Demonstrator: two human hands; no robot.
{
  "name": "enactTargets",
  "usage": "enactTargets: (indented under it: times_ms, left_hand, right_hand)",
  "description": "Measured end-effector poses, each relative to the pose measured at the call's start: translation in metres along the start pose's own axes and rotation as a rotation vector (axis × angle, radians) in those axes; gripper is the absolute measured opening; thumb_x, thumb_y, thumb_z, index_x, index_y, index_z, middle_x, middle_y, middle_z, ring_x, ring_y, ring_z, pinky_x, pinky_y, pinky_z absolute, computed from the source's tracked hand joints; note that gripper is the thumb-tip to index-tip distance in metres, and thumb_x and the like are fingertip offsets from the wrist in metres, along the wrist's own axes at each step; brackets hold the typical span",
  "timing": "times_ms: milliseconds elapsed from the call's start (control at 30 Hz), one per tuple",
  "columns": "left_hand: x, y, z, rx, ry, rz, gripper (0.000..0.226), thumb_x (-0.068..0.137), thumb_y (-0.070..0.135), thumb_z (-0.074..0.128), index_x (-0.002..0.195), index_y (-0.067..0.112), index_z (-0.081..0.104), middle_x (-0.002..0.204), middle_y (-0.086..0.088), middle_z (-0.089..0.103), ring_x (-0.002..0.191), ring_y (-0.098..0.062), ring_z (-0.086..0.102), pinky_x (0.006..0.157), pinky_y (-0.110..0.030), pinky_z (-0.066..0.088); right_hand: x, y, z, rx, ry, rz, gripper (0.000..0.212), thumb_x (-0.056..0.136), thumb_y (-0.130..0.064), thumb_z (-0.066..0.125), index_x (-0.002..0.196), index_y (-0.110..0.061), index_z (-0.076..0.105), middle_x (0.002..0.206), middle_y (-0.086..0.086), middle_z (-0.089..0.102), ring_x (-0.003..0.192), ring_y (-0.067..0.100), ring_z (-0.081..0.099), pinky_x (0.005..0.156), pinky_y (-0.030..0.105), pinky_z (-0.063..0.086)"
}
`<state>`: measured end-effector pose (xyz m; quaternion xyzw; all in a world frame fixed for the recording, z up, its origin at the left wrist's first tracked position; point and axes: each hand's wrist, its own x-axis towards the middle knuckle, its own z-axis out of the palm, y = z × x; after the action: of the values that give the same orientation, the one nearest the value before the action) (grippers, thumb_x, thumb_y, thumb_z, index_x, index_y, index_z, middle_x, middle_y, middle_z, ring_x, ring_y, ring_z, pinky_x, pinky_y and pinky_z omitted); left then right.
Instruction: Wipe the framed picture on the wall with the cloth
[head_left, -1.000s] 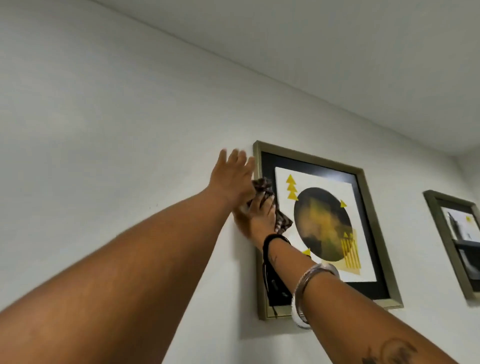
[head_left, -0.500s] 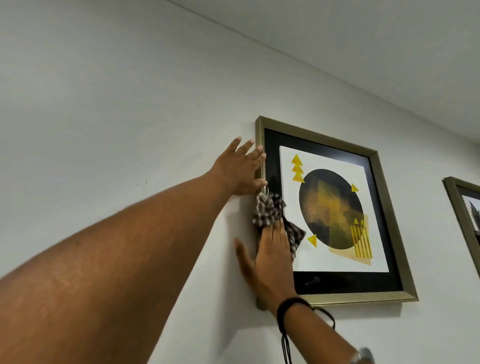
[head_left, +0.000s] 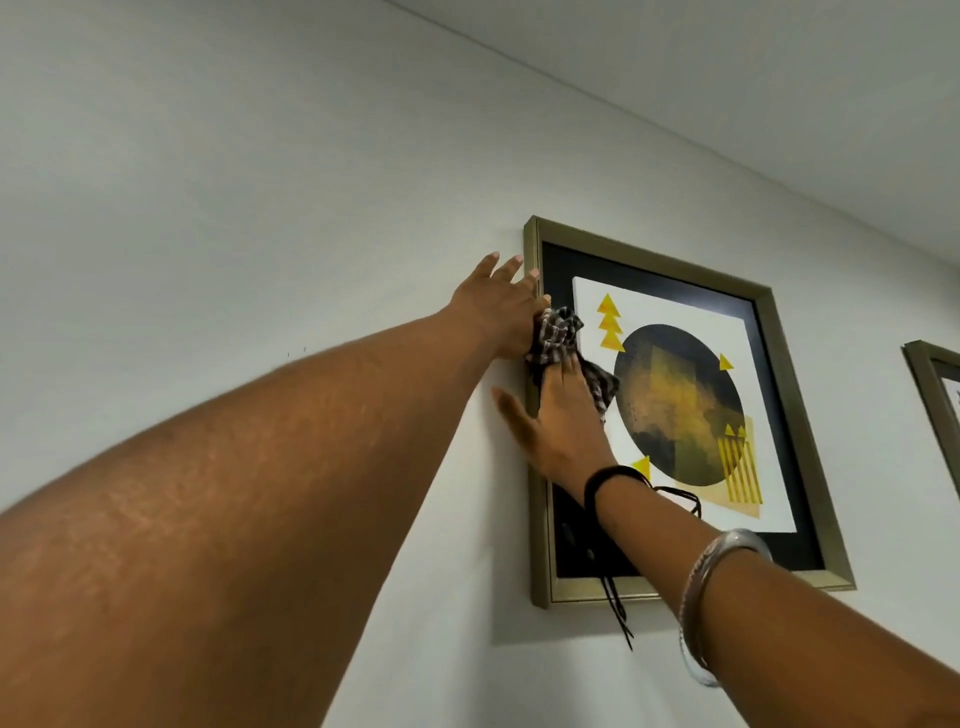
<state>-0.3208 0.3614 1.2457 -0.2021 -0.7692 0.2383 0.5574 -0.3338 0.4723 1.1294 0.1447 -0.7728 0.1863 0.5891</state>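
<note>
A framed picture (head_left: 769, 322) with a dull gold frame, black mat and a yellow-and-black circle print hangs on the white wall. My left hand (head_left: 496, 306) lies flat against the wall and the frame's upper left edge, fingers spread. My right hand (head_left: 563, 421) presses a checked black-and-white cloth (head_left: 558, 335) onto the glass near the left side of the picture, with the thumb out over the frame's left edge. The cloth bunches up above my fingertips and touches my left hand.
A second gold-framed picture (head_left: 930, 384) hangs to the right, cut off by the image edge. The ceiling (head_left: 727, 78) meets the wall above. My right wrist wears a black cord band (head_left: 610, 480) and a silver bangle (head_left: 711, 587).
My right hand has slid up the left side of the picture with the cloth, after dipping lower half a second ago. My left hand stays at the frame's upper left edge.
</note>
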Motion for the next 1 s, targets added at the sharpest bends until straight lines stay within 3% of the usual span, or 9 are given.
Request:
enactTargets:
  times_ms: [67,133,233,400,567,633,833,1000]
  left_hand:
    - [-0.001,0.002,-0.002,-0.044,-0.008,-0.008,0.055,0.099,0.032,0.027,0.153,0.021,0.019,0.164,-0.010,0.007,0.150,-0.031,-0.003,0.121,-0.051,-0.003]
    - [-0.003,0.006,0.000,-0.093,-0.003,-0.032,0.061,0.100,0.047,0.022,0.153,0.018,0.016,0.164,-0.011,0.005,0.151,-0.029,-0.004,0.121,-0.050,-0.004]
    - [-0.005,0.013,0.008,-0.027,-0.021,-0.012,0.098,0.086,0.075,0.027,0.153,0.007,0.004,0.163,-0.016,-0.001,0.150,-0.027,-0.009,0.121,-0.047,-0.005]
    - [-0.005,0.017,0.015,0.055,-0.070,0.004,0.133,0.065,0.094,0.029,0.150,-0.001,-0.010,0.162,-0.019,-0.011,0.148,-0.029,-0.018,0.121,-0.046,-0.010]
    - [-0.008,0.020,0.011,0.017,-0.109,-0.015,0.150,0.049,0.100,0.037,0.149,0.000,-0.014,0.161,-0.019,-0.016,0.147,-0.030,-0.022,0.120,-0.049,-0.011]
    - [-0.010,0.020,0.012,-0.015,-0.105,-0.030,0.150,0.049,0.099,0.038,0.149,0.002,-0.014,0.161,-0.018,-0.017,0.147,-0.030,-0.022,0.119,-0.049,-0.013]
    - [-0.006,0.023,0.012,-0.054,-0.112,-0.054,0.154,0.045,0.099,0.042,0.150,0.002,-0.014,0.161,-0.019,-0.016,0.147,-0.031,-0.021,0.117,-0.052,-0.012]
    - [-0.005,0.024,0.014,-0.091,-0.115,-0.056,0.153,0.046,0.098,0.044,0.149,0.003,-0.017,0.161,-0.017,-0.019,0.147,-0.031,-0.023,0.116,-0.053,-0.013]
  right_hand:
    - [-0.012,0.000,0.006,-0.022,0.038,-0.011,0.089,0.091,-0.059,0.049,0.156,-0.010,0.013,0.166,0.011,0.014,0.155,0.023,0.009,0.125,0.042,0.015]
    - [-0.040,0.006,0.013,-0.022,0.065,-0.043,0.090,0.091,-0.060,0.049,0.157,-0.011,0.012,0.167,0.008,0.013,0.155,0.020,0.008,0.125,0.042,0.015]
    - [-0.090,0.019,0.023,-0.001,0.054,-0.110,0.090,0.090,-0.062,0.047,0.158,-0.020,0.005,0.168,-0.002,0.006,0.155,0.012,0.002,0.126,0.042,0.014]
    - [-0.148,0.044,0.029,-0.028,0.008,-0.220,0.085,0.091,-0.058,0.049,0.158,-0.024,0.008,0.167,-0.009,0.008,0.155,0.012,0.005,0.126,0.043,0.017]
    - [-0.176,0.076,0.022,-0.191,-0.069,-0.272,0.070,0.091,-0.057,0.048,0.148,-0.016,0.040,0.154,0.000,0.042,0.149,0.016,0.029,0.120,0.044,0.029]
    - [-0.189,0.097,0.016,-0.274,-0.077,-0.278,0.064,0.091,-0.057,0.047,0.140,-0.015,0.051,0.153,0.004,0.045,0.148,0.019,0.033,0.120,0.043,0.029]
    - [-0.192,0.160,-0.020,-0.294,0.010,0.167,0.068,0.092,-0.065,0.033,0.144,-0.022,0.045,0.151,0.003,0.047,0.144,0.023,0.037,0.119,0.041,0.033]
    - [-0.164,0.168,-0.032,-0.204,-0.018,0.423,0.080,0.084,-0.076,0.020,0.115,-0.016,0.063,0.125,0.009,0.062,0.128,0.030,0.048,0.110,0.047,0.038]
